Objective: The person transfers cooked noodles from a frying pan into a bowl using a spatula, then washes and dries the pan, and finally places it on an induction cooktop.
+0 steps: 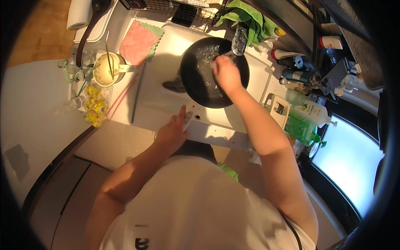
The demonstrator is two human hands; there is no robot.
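Observation:
A black frying pan (197,67) is tilted over the white sink (156,103), with patches of white foam on its inner surface. My left hand (172,134) grips its light-coloured handle (191,107) near the sink's front edge. Inside the pan, my right hand (227,75) bends its fingers down against the surface. The fingertips are blurred and partly hidden, so I cannot tell whether they hold anything. Just beyond that hand, the metal faucet (240,39) reaches over the pan's rim. A dark rounded object (175,86) shows partly beneath the pan.
Left of the sink are a pink-and-green cloth (140,40), a cream mug (101,70) with a metal straw, and yellow-wrapped items (95,106). A green towel (259,25) hangs behind the faucet. Pump bottles (301,128) stand at the right, near a bright screen (348,165).

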